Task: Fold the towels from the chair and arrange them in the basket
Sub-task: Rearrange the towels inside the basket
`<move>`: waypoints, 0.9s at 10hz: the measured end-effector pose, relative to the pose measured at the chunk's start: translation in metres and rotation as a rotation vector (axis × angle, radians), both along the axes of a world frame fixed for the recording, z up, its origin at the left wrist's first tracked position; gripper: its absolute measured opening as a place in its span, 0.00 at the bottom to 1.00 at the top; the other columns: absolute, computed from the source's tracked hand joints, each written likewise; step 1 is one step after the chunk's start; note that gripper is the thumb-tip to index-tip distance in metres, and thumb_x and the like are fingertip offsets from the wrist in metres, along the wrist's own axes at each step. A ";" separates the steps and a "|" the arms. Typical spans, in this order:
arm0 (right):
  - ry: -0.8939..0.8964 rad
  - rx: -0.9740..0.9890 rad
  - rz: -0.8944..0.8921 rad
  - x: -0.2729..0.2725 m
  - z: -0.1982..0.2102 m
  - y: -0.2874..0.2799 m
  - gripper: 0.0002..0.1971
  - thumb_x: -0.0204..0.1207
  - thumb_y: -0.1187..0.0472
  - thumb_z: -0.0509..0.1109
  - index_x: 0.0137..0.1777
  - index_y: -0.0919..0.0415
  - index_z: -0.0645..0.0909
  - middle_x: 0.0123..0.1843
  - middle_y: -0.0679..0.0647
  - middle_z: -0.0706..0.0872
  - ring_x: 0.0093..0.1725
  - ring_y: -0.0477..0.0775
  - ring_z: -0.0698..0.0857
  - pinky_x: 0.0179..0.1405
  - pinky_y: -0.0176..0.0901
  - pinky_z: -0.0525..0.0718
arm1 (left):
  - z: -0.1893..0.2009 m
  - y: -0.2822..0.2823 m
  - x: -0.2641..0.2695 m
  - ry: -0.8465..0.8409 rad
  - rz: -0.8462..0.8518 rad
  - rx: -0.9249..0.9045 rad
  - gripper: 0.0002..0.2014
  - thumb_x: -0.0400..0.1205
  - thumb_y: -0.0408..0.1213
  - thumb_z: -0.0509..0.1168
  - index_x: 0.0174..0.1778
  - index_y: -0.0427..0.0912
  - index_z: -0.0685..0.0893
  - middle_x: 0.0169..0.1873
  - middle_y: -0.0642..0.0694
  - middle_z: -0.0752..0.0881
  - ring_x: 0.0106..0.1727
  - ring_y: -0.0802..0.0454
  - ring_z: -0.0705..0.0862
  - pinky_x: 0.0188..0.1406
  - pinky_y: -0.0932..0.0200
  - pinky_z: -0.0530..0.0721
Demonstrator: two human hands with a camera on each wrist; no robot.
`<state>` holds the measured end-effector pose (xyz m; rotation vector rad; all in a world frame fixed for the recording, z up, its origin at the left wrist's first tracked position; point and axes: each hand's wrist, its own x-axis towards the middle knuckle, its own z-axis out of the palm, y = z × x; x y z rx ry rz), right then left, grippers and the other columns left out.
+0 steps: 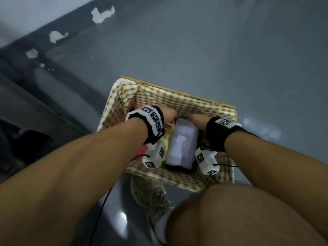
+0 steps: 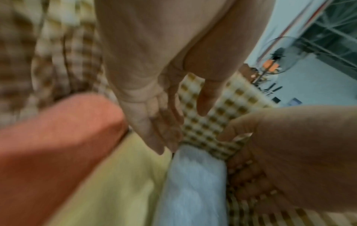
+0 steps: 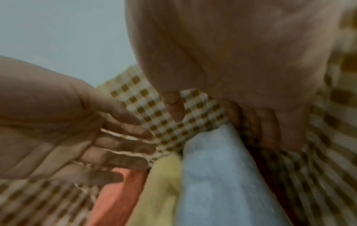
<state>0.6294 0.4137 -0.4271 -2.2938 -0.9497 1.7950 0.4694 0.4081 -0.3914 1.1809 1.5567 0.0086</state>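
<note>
A wicker basket (image 1: 179, 94) with a brown-and-white checked lining stands on the floor. Three folded towels stand side by side in it: orange (image 2: 58, 145) on the left, yellow (image 2: 115, 183) in the middle, light blue (image 1: 182, 144) on the right. My left hand (image 1: 171, 115) hovers over the far ends of the yellow and blue towels, its fingers (image 2: 160, 130) straight and holding nothing. My right hand (image 1: 197, 119) reaches down on the blue towel's right side. Its fingers (image 3: 258, 130) lie straight between that towel (image 3: 212, 175) and the lining, thumb apart.
The basket sits on a glossy grey floor (image 1: 213, 50) with a scuffed dark strip to the left. My knee (image 1: 248, 210) and a shoe (image 1: 152, 197) are just in front of the basket. No chair shows in any view.
</note>
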 end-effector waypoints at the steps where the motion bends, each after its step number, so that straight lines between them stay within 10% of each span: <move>1: -0.072 0.129 0.189 -0.025 0.049 -0.003 0.09 0.82 0.52 0.63 0.46 0.56 0.80 0.48 0.57 0.83 0.39 0.52 0.81 0.42 0.38 0.82 | 0.066 -0.010 -0.031 0.002 -0.079 0.181 0.07 0.87 0.33 0.61 0.58 0.40 0.83 0.59 0.38 0.86 0.57 0.44 0.87 0.53 0.54 0.86; 2: -0.038 0.189 0.332 -0.065 0.102 -0.014 0.11 0.84 0.49 0.62 0.50 0.55 0.79 0.46 0.52 0.85 0.38 0.51 0.82 0.33 0.38 0.73 | 0.114 -0.028 -0.076 -0.029 0.093 0.315 0.06 0.84 0.35 0.64 0.50 0.41 0.86 0.51 0.41 0.90 0.42 0.49 0.90 0.28 0.68 0.84; 4: 0.223 0.308 0.705 -0.198 0.203 -0.062 0.14 0.82 0.55 0.65 0.60 0.61 0.85 0.53 0.58 0.92 0.47 0.58 0.89 0.40 0.43 0.77 | 0.208 -0.121 -0.200 0.075 0.172 0.510 0.03 0.81 0.35 0.67 0.47 0.42 0.86 0.45 0.44 0.91 0.43 0.48 0.91 0.49 0.51 0.88; 6: 0.364 0.367 1.081 -0.348 0.269 -0.148 0.15 0.83 0.56 0.67 0.63 0.65 0.83 0.56 0.61 0.91 0.48 0.57 0.87 0.37 0.40 0.78 | 0.250 -0.249 -0.324 0.237 0.345 0.558 0.07 0.81 0.37 0.70 0.52 0.40 0.89 0.45 0.45 0.91 0.45 0.47 0.91 0.45 0.58 0.89; 9: 0.284 0.708 1.386 -0.476 0.246 -0.218 0.13 0.81 0.61 0.67 0.57 0.69 0.87 0.48 0.61 0.87 0.47 0.60 0.83 0.44 0.48 0.81 | 0.213 -0.367 -0.420 0.596 0.608 0.421 0.15 0.80 0.47 0.70 0.62 0.49 0.85 0.61 0.48 0.88 0.62 0.47 0.84 0.61 0.58 0.80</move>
